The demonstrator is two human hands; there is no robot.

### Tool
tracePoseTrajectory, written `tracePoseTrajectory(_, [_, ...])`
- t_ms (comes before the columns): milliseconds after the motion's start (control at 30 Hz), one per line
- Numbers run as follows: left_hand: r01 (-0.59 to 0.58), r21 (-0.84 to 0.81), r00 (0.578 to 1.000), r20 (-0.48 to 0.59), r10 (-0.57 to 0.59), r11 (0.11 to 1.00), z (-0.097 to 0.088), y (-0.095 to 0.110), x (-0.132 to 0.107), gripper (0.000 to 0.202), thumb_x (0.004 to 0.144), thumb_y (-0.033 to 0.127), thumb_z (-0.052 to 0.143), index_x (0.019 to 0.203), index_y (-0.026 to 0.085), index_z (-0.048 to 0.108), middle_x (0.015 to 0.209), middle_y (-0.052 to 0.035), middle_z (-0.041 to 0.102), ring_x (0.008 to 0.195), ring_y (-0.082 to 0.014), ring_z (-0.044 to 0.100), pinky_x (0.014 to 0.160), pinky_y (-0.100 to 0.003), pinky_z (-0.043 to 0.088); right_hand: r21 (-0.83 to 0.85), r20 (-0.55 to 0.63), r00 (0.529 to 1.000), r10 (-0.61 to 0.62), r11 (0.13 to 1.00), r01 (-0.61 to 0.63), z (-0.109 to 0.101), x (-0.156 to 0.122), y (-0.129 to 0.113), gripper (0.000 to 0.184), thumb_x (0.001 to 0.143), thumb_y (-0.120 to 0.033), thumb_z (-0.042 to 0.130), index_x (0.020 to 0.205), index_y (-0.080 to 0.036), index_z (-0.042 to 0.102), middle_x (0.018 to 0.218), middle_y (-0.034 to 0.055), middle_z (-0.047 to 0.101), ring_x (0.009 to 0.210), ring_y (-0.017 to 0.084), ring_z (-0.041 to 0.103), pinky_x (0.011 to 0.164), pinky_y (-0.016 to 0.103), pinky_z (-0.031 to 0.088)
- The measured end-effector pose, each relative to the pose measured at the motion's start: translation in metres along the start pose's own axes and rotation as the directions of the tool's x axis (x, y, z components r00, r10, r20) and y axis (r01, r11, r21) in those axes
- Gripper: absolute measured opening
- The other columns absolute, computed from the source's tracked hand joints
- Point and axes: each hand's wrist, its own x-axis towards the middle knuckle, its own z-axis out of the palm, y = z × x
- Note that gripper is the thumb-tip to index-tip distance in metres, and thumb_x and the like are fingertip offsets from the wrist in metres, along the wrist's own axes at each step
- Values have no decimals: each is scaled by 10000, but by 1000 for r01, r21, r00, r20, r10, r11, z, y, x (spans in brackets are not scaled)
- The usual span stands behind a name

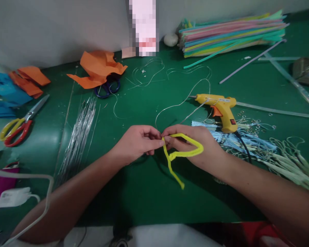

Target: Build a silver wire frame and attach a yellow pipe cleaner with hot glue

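A yellow pipe cleaner (187, 153) is bent into a loop with a loose tail hanging down toward me. My left hand (141, 142) pinches it at the bend where the loop and tail meet. From the other side, my right hand (193, 139) also grips it there, and the loop lies across its fingers. Both sets of fingertips touch near the middle of the table, hiding the exact joint. A thin wire (170, 107) runs from behind the fingertips up toward a yellow glue gun (216, 103), which lies just beyond my right hand.
Light-blue tassels (257, 139) and pale green tassels (293, 164) lie to the right. A bundle of coloured pipe cleaners (234, 34) sits at the back. On the left are cut wires (79, 137), scissors (27, 120) and orange paper (98, 68). A white cable (50, 192) crosses over my left forearm.
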Motion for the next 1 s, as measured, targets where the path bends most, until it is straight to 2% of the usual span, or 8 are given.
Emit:
tracePoseTrajectory(267, [1,68,996,-89,5,998,4,-2,-2,203,675,261,785,791,122,693,636,25,626,495,-56,527,476,-182,404,-38,-22,999,-30,999,29,1,-1,-1,132,888,-222,595,873,-174,717,736,-6,726,564,83,607,501,191,429])
tracePoseTrajectory(367, [-50,53,993,-105,56,997,5,1,-4,158,667,238,766,734,130,672,563,47,584,457,-49,498,445,-171,368,-133,-34,991,-132,983,127,1,-4,-1,142,909,-205,581,954,-169,711,746,-6,737,576,84,640,515,183,449])
tracePoseTrajectory(500, [-127,-4,985,-121,125,992,3,2,-4,153,680,235,757,695,143,636,496,66,538,423,-43,469,434,-164,356,-381,-107,943,-316,889,254,-2,-8,-2,216,927,-201,578,1118,-173,675,843,14,766,647,106,689,570,195,490])
tracePoseTrajectory(600, [-150,-74,985,-95,143,986,0,-1,-3,159,696,237,765,710,147,634,497,64,544,423,-41,466,442,-163,362,-530,-81,902,-424,785,321,-5,-8,-1,199,955,-215,540,1105,-188,669,925,30,775,705,130,709,580,220,502])
tracePoseTrajectory(700, [-149,-112,988,-68,142,982,0,-5,-3,153,711,228,771,710,147,640,521,57,560,430,-37,474,445,-161,364,-637,-34,862,-506,675,371,-7,-6,0,229,984,-229,493,1128,-162,659,894,40,770,676,146,697,539,250,479])
tracePoseTrajectory(833, [-129,-112,991,-41,125,985,0,-6,-2,156,705,231,782,694,145,652,538,54,571,427,-33,480,433,-155,362,-714,36,830,-557,567,412,-10,-5,0,222,975,-151,468,1047,-143,678,812,35,746,613,130,651,507,263,420])
tracePoseTrajectory(1000, [-151,-67,987,-63,147,986,0,-2,-5,151,682,235,786,785,157,710,661,27,659,449,-47,520,427,-170,389,-707,78,829,-555,556,438,-12,-4,-1,235,953,-103,467,908,-167,688,755,14,715,593,115,613,507,276,382])
